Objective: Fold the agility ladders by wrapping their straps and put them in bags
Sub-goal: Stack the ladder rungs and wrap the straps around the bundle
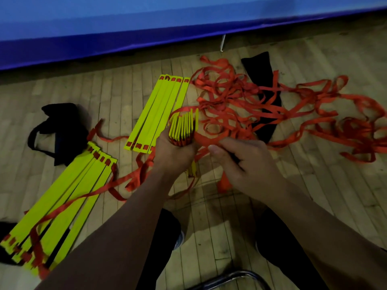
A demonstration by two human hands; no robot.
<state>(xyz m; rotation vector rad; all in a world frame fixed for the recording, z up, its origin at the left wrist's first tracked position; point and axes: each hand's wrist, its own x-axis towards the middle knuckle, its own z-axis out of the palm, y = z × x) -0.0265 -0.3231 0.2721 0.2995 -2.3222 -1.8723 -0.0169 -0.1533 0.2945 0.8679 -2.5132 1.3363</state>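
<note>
Head view: a bundle of yellow rungs (184, 127) is gripped at centre frame by the left hand (174, 151), fingers curled round it. An orange strap (206, 141) is pinched by the right hand (240, 162). Loose straps (272, 105) are spread over the wooden floor (314, 185) at right. Two flat rung stacks (159, 109) (62, 197) are seen left, black bags (62, 126) (266, 95) beside them.

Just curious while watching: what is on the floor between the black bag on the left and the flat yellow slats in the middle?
In the head view, one loose orange strap trails over bare wooden floor between the black bag and the slats.
</note>
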